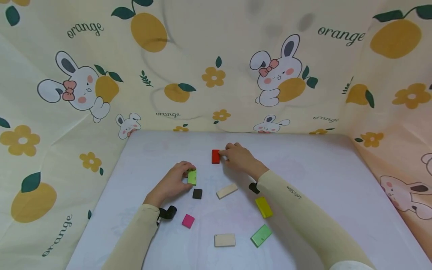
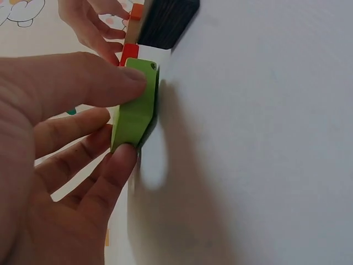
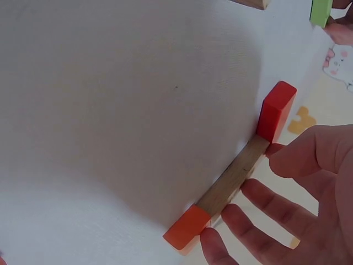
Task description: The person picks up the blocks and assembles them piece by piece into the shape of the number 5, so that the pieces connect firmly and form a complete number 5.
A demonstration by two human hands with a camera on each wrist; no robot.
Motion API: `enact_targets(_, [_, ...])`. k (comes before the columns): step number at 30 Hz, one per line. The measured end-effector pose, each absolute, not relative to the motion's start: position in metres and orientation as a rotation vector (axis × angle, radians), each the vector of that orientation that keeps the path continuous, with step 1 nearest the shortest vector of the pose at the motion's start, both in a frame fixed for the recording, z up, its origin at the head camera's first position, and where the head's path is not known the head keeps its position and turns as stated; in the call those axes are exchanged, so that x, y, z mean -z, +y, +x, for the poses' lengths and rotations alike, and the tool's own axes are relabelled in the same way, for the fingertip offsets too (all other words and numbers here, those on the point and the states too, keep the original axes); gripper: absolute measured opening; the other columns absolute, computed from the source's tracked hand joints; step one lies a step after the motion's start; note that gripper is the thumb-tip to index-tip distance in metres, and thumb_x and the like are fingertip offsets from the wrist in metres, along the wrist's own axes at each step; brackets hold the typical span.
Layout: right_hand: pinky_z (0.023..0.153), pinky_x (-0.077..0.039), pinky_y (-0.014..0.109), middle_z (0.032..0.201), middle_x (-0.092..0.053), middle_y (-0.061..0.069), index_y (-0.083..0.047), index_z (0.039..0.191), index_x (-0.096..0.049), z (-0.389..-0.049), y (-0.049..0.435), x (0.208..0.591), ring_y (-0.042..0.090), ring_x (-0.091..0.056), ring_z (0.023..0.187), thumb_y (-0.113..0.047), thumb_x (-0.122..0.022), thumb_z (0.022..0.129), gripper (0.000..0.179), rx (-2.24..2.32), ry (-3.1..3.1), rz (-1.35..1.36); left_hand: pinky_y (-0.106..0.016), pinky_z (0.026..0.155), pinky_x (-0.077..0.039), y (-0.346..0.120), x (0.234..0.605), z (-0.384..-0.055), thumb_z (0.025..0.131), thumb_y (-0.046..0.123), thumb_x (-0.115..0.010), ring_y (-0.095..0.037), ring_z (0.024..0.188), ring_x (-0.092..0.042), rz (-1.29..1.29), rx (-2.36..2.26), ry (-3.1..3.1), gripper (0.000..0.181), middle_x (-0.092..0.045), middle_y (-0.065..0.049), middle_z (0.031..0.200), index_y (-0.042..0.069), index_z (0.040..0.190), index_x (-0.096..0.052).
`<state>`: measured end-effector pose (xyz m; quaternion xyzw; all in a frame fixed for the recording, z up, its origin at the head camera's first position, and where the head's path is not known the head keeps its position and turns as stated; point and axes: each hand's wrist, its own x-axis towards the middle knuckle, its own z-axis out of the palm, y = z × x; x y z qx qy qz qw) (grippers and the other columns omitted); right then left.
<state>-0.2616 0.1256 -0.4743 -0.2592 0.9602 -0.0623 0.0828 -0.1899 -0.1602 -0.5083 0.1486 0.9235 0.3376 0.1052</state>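
Observation:
My left hand (image 1: 170, 183) pinches a light green block (image 1: 192, 177), the thumb on one face and fingertips on its other sides in the left wrist view. Farther back, my right hand (image 1: 240, 159) reaches to a red block (image 1: 215, 156). The right wrist view shows this red block meeting one end of a plain wooden block (image 3: 234, 175), with an orange block (image 3: 187, 227) at the other end. Fingertips of that hand rest along the far side of this row, thumb close to the red end. In the head view the hand hides the wooden and orange blocks.
Near the left hand lie a black block (image 1: 197, 194) and a pink block (image 1: 188, 221). A wooden block (image 1: 227, 191) lies mid-table, another pale block (image 1: 224, 240) nearer. Beside the right forearm are a yellow block (image 1: 264, 207) and a green block (image 1: 261, 236). Printed cloth surrounds the white table (image 1: 320, 172).

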Motion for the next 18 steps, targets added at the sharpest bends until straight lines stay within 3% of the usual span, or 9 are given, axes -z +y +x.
enact_targets(18, [0.101, -0.054, 0.047, 0.135, -0.064, 0.013, -0.019, 0.147, -0.07, -0.261, 0.124, 0.469, 0.034, -0.054, 0.118, -0.017, -0.07, 0.106, 0.042, 0.198, 2.843, -0.743, -0.039, 0.101, -0.057, -0.139, 0.495, -0.206, 0.09, 0.008, -0.088, -0.025, 0.119, -0.06, 0.56, -1.007, 2.676, 0.055, -0.057, -0.006, 0.146, 0.01, 0.142, -0.067])
